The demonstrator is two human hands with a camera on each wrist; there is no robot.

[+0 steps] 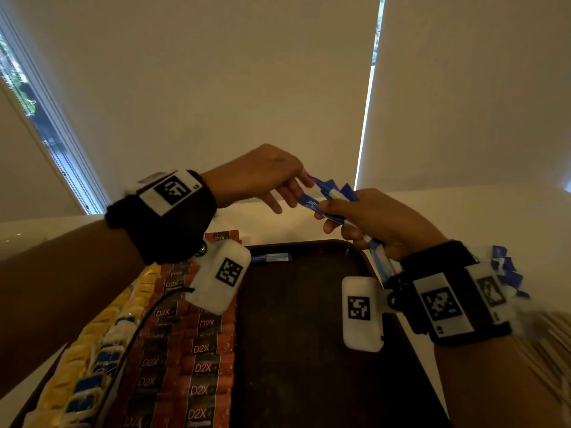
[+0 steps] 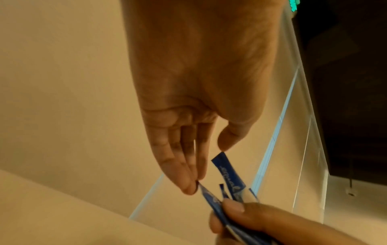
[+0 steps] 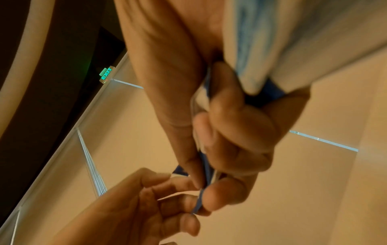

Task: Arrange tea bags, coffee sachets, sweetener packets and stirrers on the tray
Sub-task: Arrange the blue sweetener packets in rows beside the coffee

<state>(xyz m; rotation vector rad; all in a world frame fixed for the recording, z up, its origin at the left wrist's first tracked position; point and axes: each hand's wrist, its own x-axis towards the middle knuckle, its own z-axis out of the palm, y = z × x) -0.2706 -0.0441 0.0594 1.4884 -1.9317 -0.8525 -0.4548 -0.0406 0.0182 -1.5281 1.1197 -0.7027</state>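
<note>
free: bare tray (image 1: pixel 296 350) centre and right | blocked: coffee sachets (image 1: pixel 197 369) and tea bags (image 1: pixel 71 375) fill left

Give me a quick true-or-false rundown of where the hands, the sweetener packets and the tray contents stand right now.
1. The right hand grips a bundle of blue-and-white sweetener packets. True.
2. The red-brown D2X coffee sachets lie on the right side of the dark brown tray. False: they lie in rows on its left side.
3. The left hand rests flat on the tray. False: it is raised, fingertips touching the ends of the bundle.
4. A single blue-and-white packet lies on the tray near its far rim. True.
</note>
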